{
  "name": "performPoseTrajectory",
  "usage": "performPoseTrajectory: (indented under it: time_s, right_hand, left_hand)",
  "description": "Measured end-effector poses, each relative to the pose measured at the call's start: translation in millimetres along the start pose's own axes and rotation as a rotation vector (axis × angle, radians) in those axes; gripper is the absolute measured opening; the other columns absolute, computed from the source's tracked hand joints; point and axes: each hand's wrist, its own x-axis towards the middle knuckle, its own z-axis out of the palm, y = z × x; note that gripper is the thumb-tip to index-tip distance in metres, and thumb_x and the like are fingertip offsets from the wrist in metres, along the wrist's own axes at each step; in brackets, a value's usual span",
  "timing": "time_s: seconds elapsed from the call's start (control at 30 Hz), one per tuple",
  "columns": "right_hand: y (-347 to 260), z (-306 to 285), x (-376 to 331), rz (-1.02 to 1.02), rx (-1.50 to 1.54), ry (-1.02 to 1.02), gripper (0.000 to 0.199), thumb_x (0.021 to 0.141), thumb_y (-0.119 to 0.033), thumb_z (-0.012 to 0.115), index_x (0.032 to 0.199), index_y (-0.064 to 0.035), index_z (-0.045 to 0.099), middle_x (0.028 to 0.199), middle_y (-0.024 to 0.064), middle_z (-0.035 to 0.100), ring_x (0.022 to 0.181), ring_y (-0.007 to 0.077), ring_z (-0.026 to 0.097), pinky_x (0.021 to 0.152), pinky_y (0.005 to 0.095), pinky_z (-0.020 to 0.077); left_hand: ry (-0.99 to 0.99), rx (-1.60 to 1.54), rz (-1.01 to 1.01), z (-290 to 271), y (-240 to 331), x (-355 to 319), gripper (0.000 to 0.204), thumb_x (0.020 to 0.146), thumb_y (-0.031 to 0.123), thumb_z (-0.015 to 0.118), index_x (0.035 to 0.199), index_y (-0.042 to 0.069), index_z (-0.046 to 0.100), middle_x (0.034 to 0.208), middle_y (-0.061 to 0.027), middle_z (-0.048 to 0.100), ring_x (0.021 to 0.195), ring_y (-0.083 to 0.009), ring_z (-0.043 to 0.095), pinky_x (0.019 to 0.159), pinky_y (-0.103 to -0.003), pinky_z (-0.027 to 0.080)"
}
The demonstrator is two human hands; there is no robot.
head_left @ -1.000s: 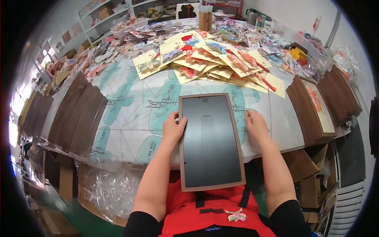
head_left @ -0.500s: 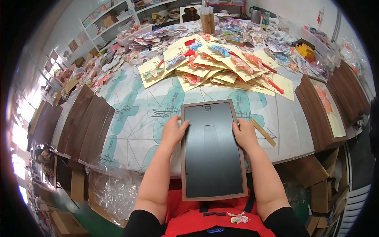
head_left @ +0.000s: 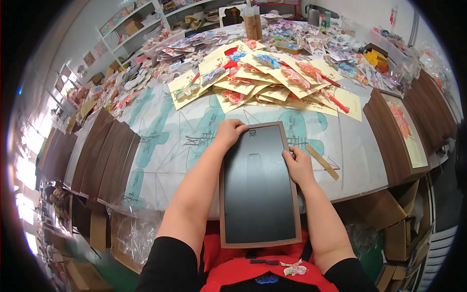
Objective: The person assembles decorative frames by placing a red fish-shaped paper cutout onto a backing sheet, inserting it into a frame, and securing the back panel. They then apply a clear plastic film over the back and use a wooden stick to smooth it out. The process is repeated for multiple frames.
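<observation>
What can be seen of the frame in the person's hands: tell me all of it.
A rectangular frame with a brown, wood-look rim around a smooth, dark, faintly shiny panel; small marks show near its far end. It is held lengthwise, its near end past the table's edge; whether it touches the table is unclear. The left hand grips its far-left corner, the right hand its right side.

The framed panel [head_left: 259, 190] is held across the counter's [head_left: 170, 168] near edge: far left corner gripped by the left hand [head_left: 231, 133], right side by the right hand [head_left: 298, 164]. A flat strip [head_left: 322, 162] is laid right of the right hand. Beyond the panel, a card pile [head_left: 265, 78] is heaped; behind it, tubes [head_left: 252, 27] are stood. The counter is flanked by a left frame stack [head_left: 104, 158] and a right frame stack [head_left: 389, 129]. Clear wrap [head_left: 137, 238] is held in a carton [head_left: 118, 246], below left.
</observation>
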Motion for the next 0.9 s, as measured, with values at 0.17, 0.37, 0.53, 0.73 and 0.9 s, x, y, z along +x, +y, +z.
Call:
performPoseTrajectory:
  time_s: [0.17,0.37,0.53,0.73,0.9]
  right_hand:
    - [28.2,-12.1,-6.0,0.016,0.195,-0.101,0.037,0.087,-0.026,0.058,0.11,0.0027,0.061,0.069,0.0097,0.06,0.067,0.0143,0.056,0.063,0.0282,0.0434]
    - [-13.9,-51.3,-75.4,0.035,0.144,-0.251,0.044,0.084,-0.022,0.065,0.12,0.0023,0.056,0.06,0.0012,0.049,0.058,0.009,0.045,0.055,0.0254,0.0396]
    - [-28.6,-41.1,-80.8,-0.011,-0.184,-0.11,0.039,0.08,-0.022,0.065,0.113,-0.0021,0.06,0.059,0.0156,0.057,0.056,0.0305,0.058,0.055,0.0385,0.0451]
    - [-27.8,-33.9,-86.1,-0.023,-0.325,-0.111,0.032,0.084,-0.026,0.059,0.104,-0.0013,0.063,0.063,0.0188,0.06,0.062,0.0366,0.061,0.059,0.0438,0.0464]
    - [-20.9,-32.5,-86.5,-0.105,-0.357,-0.075,0.026,0.086,-0.024,0.056,0.096,-0.0004,0.064,0.066,0.0227,0.06,0.065,0.0412,0.06,0.061,0.0469,0.0458]
  left_hand:
    - [0.505,0.219,0.3,-11.0,-16.5,-54.5,0.054,0.08,0.03,0.069,0.122,0.001,0.052,0.099,-0.0203,0.064,0.093,-0.0264,0.06,0.076,-0.034,0.047]
    - [-0.057,-0.217,-0.298,-36.5,17.6,-215.4,0.061,0.075,0.028,0.071,0.121,-0.005,0.049,0.06,-0.0066,0.053,0.055,-0.0145,0.052,0.056,-0.029,0.043]
    - [0.047,-0.195,-0.266,-24.1,39.5,-247.9,0.052,0.077,0.018,0.07,0.12,-0.003,0.05,0.058,-0.0102,0.053,0.052,-0.0181,0.053,0.052,-0.031,0.043]
    - [0.058,-0.281,-0.196,-29.5,48.1,-257.5,0.05,0.08,0.012,0.064,0.125,-0.004,0.048,0.064,-0.0138,0.055,0.054,-0.0195,0.054,0.055,-0.033,0.045]
    - [0.052,-0.271,-0.204,-27.0,49.3,-260.6,0.047,0.082,0.008,0.059,0.125,-0.005,0.046,0.065,-0.0161,0.054,0.056,-0.0229,0.055,0.056,-0.033,0.044]
